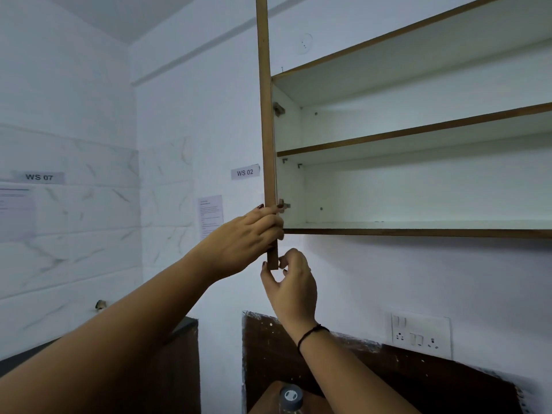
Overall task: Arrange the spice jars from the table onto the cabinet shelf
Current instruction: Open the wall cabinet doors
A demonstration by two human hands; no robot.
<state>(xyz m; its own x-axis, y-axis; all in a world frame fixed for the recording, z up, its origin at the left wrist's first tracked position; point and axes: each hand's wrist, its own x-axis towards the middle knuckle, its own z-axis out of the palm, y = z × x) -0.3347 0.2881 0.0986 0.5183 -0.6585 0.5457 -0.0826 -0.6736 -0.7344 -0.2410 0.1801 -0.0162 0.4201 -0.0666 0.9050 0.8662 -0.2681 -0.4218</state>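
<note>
The wall cabinet stands open, its brown-edged door (266,115) seen edge-on. My left hand (254,234) grips the door's edge near its lower end, fingers curled round it. Just below, my right hand (291,282) pinches the door's bottom corner between thumb and fingers. The white shelves inside hold nothing; the lower shelf (418,225) is at hand height, a middle shelf (418,132) above it. One spice jar (291,397) with a grey lid shows at the bottom edge on a brown table (265,398).
A switch and socket plate (419,334) sits on the wall at lower right, above a dark backboard (418,377). Paper signs reading WS 02 (245,173) and WS 07 (38,177) hang on the tiled wall. A dark counter (179,330) lies at lower left.
</note>
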